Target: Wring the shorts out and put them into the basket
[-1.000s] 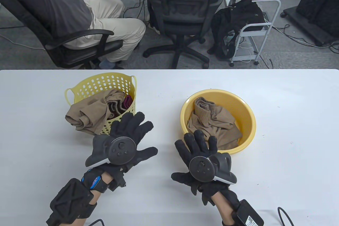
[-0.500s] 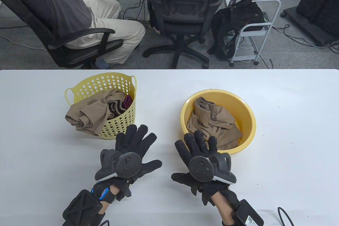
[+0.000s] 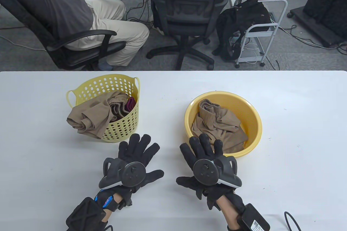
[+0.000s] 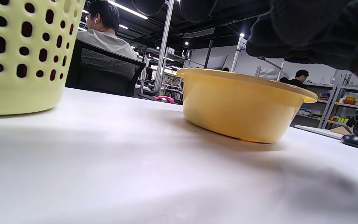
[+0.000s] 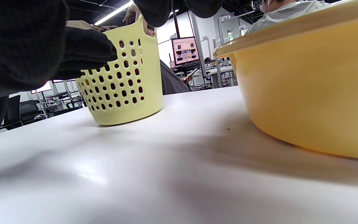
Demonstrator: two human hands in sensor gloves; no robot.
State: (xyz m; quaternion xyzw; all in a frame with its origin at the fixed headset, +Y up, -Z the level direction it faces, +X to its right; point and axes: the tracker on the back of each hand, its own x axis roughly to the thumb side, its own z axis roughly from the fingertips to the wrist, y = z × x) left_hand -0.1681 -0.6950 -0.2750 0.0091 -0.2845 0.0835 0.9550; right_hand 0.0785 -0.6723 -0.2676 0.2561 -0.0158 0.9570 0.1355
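Tan shorts [image 3: 219, 126] lie crumpled in the yellow basin [image 3: 253, 111] right of centre. A pale yellow perforated basket [image 3: 105, 86] at the left holds another tan garment [image 3: 90, 118] that drapes over its front rim, plus something maroon. My left hand [image 3: 138, 151] lies flat with its fingers spread, just in front of the basket and holding nothing. My right hand [image 3: 202, 147] is also spread, its fingertips at the basin's near rim, with nothing in it. In the wrist views, the basket [image 4: 23, 56] [image 5: 126, 77] and the basin [image 4: 241, 105] [image 5: 315, 84] stand on the white table.
The white table [image 3: 298, 147] spreads wide around both containers. Beyond its far edge a person [image 3: 54, 9] sits in a chair, beside an empty office chair [image 3: 189, 9] and a small cart [image 3: 260, 33]. A black cable [image 3: 291, 218] loops at the near right edge.
My left hand has drawn back from the basket's front toward me and slightly right. The right hand has stayed by the basin.
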